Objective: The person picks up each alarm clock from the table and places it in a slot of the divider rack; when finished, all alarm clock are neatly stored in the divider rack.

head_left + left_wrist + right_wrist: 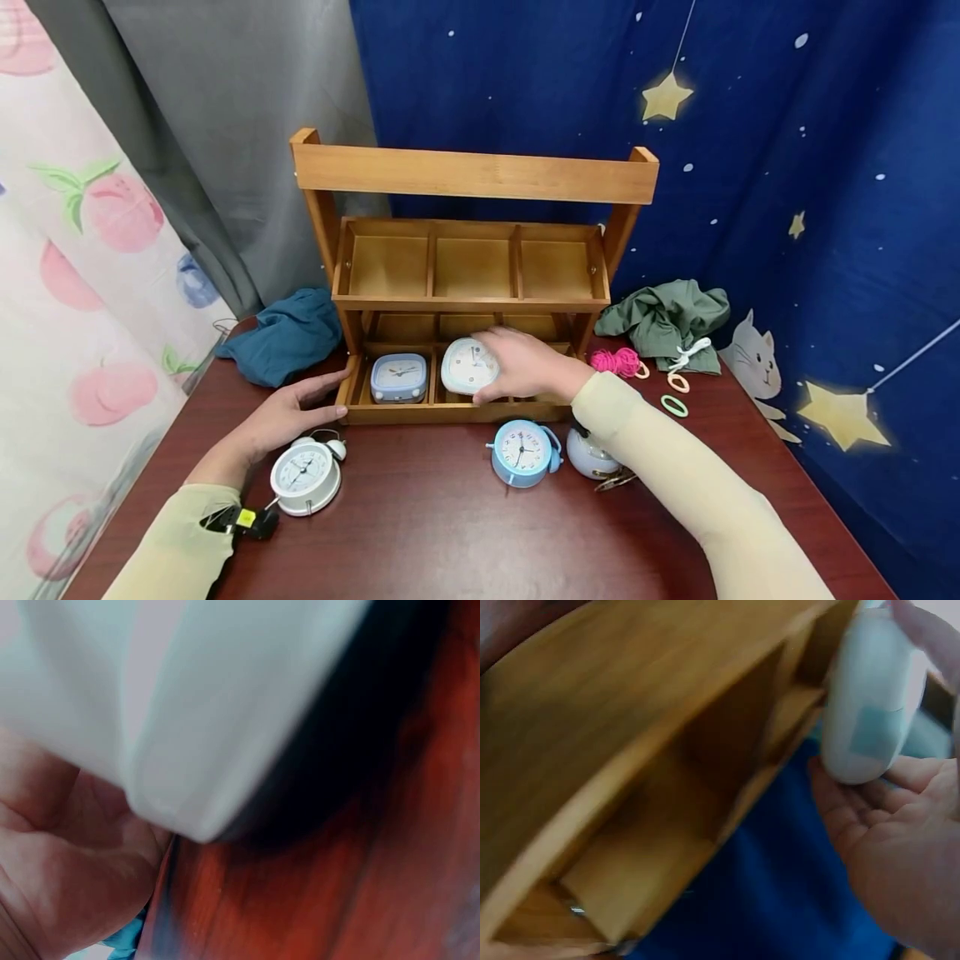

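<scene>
I see the white square clock [468,365] sitting tilted in the middle compartment of the lower tray of the wooden rack [465,175], just beside a blue square clock [399,377] in the left compartment. My right hand [525,365] grips the white clock, fingers curled over its top and right edge. My left hand [288,412] lies with fingers straight and together, their tips touching the rack's left front corner. A white round clock [305,477] sits on the table [420,533] right by that wrist. A blue round clock [522,452] stands just in front of the rack, a pale clock [588,454] beside it.
</scene>
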{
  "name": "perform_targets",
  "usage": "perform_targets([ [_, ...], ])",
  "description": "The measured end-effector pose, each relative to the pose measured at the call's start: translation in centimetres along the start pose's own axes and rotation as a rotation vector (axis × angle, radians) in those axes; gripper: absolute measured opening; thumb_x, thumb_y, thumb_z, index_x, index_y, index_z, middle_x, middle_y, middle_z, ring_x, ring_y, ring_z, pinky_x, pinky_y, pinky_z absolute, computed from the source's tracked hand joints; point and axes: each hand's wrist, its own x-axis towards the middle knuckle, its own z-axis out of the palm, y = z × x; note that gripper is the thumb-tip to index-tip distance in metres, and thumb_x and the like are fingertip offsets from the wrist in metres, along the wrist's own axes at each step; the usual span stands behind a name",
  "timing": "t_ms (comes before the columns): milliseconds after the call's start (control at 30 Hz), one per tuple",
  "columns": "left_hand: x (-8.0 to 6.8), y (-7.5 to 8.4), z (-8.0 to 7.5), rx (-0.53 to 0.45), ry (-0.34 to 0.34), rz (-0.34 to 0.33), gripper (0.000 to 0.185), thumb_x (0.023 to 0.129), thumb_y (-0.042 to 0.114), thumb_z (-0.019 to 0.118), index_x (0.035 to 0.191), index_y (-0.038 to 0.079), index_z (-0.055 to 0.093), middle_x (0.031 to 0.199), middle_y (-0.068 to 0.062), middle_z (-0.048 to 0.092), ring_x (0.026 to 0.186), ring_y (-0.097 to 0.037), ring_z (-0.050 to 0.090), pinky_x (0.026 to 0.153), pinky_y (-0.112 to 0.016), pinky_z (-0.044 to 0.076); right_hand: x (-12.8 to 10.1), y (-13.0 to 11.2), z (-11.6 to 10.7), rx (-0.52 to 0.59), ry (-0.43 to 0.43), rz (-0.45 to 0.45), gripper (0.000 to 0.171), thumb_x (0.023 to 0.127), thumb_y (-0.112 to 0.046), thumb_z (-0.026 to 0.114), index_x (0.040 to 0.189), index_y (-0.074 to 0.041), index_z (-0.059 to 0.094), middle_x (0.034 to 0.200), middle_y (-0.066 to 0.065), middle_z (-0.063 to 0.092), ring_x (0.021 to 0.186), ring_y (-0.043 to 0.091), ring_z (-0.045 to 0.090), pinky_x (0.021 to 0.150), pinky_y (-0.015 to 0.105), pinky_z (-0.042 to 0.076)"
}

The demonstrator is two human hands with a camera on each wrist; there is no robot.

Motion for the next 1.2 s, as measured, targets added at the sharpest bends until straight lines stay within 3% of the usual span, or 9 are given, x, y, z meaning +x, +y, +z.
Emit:
perform_targets([
  [233,0.1,-0.2,0.0,0.003,-0.001,-0.001,0.075,0.106,0.042,0.079,0.170,0.017,0.049,0.172,-0.017,0.047,0.158,-0.048,0.042,0.121,-0.070,0.039,2.1,2.0,1.2,0.047,-0.066,-0.023,0.111,0.084,-0.055,0.097,0.167,-0.001,0.046,0.160,0.015,0.058,0.144,0.031,0.057,0.121,0.047,0.046],
  [400,0.3,-0.5,0.0,0.035,0.011,0.041,0.072,0.106,0.044,0.078,0.169,0.020,0.052,0.170,-0.016,0.051,0.156,-0.047,0.045,0.119,-0.066,0.045,2.5,2.3,1.3,0.042,-0.110,-0.033,0.111,0.084,-0.055,0.096,0.167,0.000,0.045,0.161,0.017,0.056,0.144,0.030,0.058,0.122,0.045,0.045],
  [567,0.1,-0.4,0.0,0.020,0.012,0.025,0.073,0.105,0.043,0.079,0.169,0.020,0.052,0.170,-0.015,0.050,0.156,-0.046,0.045,0.119,-0.066,0.045,2.7,2.1,1.0,0.030,-0.132,-0.055,0.110,0.086,-0.054,0.095,0.167,0.002,0.044,0.162,0.019,0.055,0.145,0.031,0.057,0.123,0.046,0.044],
  [600,0.1,-0.2,-0.1,0.003,0.002,0.011,0.074,0.105,0.044,0.079,0.169,0.019,0.051,0.171,-0.016,0.048,0.158,-0.048,0.042,0.120,-0.071,0.040,2.7,2.1,1.0,0.024,-0.140,-0.057,0.110,0.087,-0.054,0.095,0.167,0.002,0.044,0.163,0.019,0.054,0.146,0.031,0.056,0.123,0.046,0.044],
  [833,-0.1,-0.1,0.0,-0.008,-0.002,0.001,0.074,0.105,0.041,0.080,0.169,0.018,0.051,0.172,-0.016,0.048,0.158,-0.047,0.042,0.121,-0.070,0.040,2.9,1.9,1.4,-0.101,-0.171,-0.069,0.105,0.090,-0.048,0.094,0.170,-0.005,0.043,0.170,0.021,0.046,0.158,0.038,0.044,0.129,0.047,0.038],
  [1100,0.0,-0.1,-0.1,-0.016,-0.005,-0.003,0.075,0.105,0.042,0.080,0.170,0.018,0.050,0.173,-0.016,0.047,0.158,-0.048,0.042,0.120,-0.071,0.040,2.6,1.5,1.9,-0.211,-0.124,-0.098,0.101,0.090,-0.049,0.094,0.167,-0.006,0.046,0.162,0.018,0.052,0.152,0.040,0.050,0.123,0.050,0.046],
  [1200,0.0,-0.1,-0.1,-0.013,-0.005,-0.003,0.075,0.105,0.043,0.080,0.169,0.018,0.050,0.172,-0.016,0.047,0.158,-0.048,0.041,0.121,-0.071,0.040,2.5,1.6,1.9,-0.221,-0.134,-0.091,0.103,0.091,-0.052,0.092,0.169,-0.006,0.043,0.166,0.019,0.049,0.156,0.043,0.045,0.126,0.051,0.041],
])
